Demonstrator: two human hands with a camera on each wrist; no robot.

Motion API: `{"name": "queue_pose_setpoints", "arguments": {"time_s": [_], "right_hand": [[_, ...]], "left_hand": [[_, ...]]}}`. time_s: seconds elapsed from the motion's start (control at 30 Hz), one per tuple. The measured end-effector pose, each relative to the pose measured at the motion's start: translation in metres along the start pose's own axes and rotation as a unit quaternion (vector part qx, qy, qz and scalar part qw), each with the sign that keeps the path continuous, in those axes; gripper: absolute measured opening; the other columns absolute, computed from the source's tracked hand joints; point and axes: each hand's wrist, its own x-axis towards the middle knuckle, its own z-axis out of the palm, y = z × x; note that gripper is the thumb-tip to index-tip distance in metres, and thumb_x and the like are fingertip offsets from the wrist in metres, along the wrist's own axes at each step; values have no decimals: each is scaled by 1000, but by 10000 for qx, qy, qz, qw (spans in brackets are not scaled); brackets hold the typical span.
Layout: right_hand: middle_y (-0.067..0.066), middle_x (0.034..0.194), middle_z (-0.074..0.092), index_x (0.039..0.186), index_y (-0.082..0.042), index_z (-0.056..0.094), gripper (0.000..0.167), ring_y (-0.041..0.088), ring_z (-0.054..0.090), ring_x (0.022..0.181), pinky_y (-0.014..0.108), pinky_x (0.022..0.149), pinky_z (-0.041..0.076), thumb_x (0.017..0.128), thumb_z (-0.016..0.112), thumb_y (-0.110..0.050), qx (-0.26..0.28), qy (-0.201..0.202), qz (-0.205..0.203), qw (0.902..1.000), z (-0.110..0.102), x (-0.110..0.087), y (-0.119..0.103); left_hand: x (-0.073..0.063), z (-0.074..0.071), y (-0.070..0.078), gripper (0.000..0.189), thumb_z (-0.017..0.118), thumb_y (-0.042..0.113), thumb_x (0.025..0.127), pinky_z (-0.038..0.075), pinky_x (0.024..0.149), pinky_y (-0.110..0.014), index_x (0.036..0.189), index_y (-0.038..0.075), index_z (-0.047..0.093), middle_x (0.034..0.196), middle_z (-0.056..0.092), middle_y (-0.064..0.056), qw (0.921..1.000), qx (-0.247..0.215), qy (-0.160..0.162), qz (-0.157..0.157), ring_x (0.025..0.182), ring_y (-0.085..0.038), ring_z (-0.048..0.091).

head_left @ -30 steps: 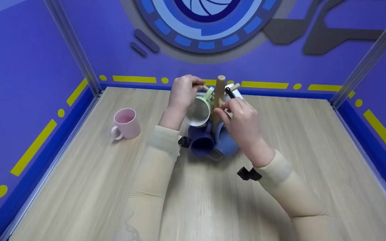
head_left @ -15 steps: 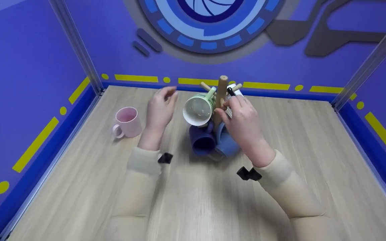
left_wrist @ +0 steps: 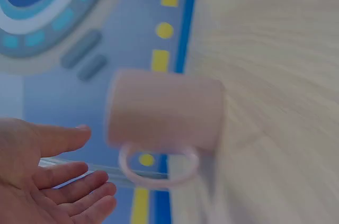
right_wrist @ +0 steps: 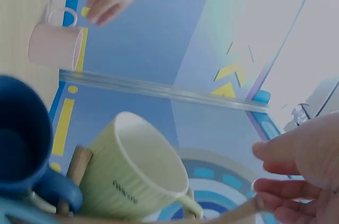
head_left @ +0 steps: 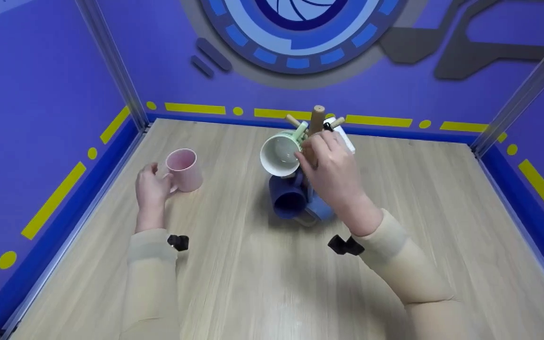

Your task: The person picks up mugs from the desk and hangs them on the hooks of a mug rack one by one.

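My left hand (head_left: pixel 152 189) is at the handle side of a pink mug (head_left: pixel 188 174) that stands upright on the table at left. In the left wrist view the fingers (left_wrist: pixel 100 200) are extended and spread, apart from the mug. My right hand (head_left: pixel 334 171) is at a wooden mug tree (head_left: pixel 318 115), its fingertips against the end of a peg (right_wrist: pixel 233 214) in the right wrist view, thumb held away. A pale green mug (head_left: pixel 272 156) hangs by its handle on the tree's left side. Below it are a dark blue mug (head_left: pixel 281 198) and a lighter blue mug (head_left: pixel 320 208), partly hidden.
A white thing (head_left: pixel 345 137) with a black part shows behind my right hand. Two bare pegs stick out near the top of the tree. Blue-purple panels (head_left: pixel 40 94) wall the wooden table (head_left: pixel 234 264) at the back and both sides, with metal corner posts.
My left hand has left the upper left peg of the mug tree and moved left to beside the pink mug's handle. My right hand has shifted slightly left at the tree.
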Motion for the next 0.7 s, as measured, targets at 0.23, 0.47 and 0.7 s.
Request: {"name": "queue_pose_setpoints", "arguments": {"time_s": [0.23,0.47,0.7], "right_hand": [[11,99,73,104,-2,70,19,26,69,95,36,87,60,92,78,-14,710,-121,-434,9965,22,-2,-26],[8,106,76,114,-4,70,24,19,72,96,32,85,60,96,74,-17,1460,-1003,-290,9838,49,-9,-47],[10,114,76,119,-5,71,24,24,73,103,37,91,60,99,69,-19,1818,-2296,624,9541,82,-16,-59]], "left_hand": [[3,14,-31,38,65,10,98,47,107,-49,130,-11,62,124,68,-29,9997,44,-19,-248,117,-40,63],[3,19,-36,22,62,3,97,49,94,-44,115,-7,71,108,71,-27,9985,-213,419,-289,101,-35,64],[3,17,-33,23,61,3,99,50,98,-47,117,-6,71,112,72,-27,9988,-84,306,-374,105,-36,65]]}}
